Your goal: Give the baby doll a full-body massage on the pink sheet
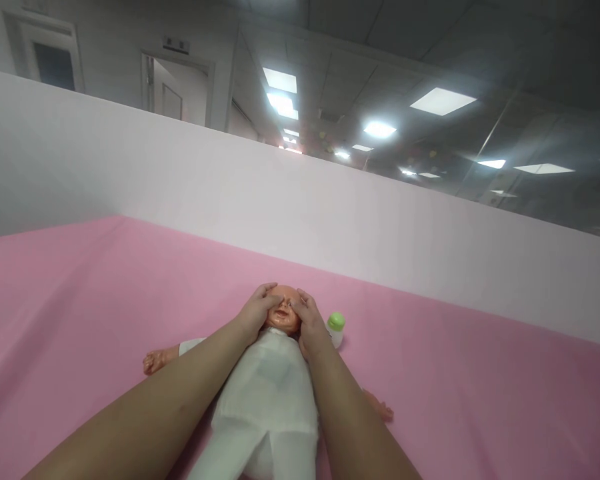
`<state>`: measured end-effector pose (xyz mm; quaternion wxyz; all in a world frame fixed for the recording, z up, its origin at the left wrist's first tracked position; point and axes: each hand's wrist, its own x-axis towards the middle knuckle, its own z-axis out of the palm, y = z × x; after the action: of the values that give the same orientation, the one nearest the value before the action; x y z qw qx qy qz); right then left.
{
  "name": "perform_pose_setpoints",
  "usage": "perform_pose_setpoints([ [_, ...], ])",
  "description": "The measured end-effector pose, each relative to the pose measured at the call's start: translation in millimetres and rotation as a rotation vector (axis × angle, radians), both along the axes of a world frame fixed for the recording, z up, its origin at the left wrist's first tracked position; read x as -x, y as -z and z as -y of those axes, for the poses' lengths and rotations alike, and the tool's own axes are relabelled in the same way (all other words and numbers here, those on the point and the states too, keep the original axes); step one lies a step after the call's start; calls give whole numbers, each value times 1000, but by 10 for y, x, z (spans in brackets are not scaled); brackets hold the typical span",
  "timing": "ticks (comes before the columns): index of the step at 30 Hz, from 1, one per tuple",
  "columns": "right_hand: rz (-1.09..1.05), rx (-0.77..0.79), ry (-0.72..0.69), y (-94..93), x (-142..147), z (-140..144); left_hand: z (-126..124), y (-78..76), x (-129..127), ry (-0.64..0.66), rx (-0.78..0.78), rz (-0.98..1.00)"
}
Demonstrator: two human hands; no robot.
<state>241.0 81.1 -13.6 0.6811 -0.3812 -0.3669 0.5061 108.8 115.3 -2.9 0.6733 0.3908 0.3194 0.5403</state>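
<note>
With the doll (273,380) lying face-up on the pink desk (80,300), the left hand (257,310) and right hand (307,320) cupped its head, fingers loosely curved; light, even pressure seemed wisest.

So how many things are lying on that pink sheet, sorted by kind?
Baby doll in white clothes, its head held by the left hand and right hand: 1
Small bottle with green cap, beside the doll's head: 1
Total: 2
</note>
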Motion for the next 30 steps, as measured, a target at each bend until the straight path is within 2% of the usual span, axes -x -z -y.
perform_pose_setpoints([
  [6,101,41,69,17,-2,-100,-43,45,-10,-50,-32,-86],
  [12,99,63,93,69,-32,-166,-62,57,-35,-56,-32,-96],
  [20,-3,45,47,57,-69,-114,-5,-23,-1,-1,38,4],
  [30,-39,24,3,38,-89,-44,-9,-18,55,20,83,57],
])
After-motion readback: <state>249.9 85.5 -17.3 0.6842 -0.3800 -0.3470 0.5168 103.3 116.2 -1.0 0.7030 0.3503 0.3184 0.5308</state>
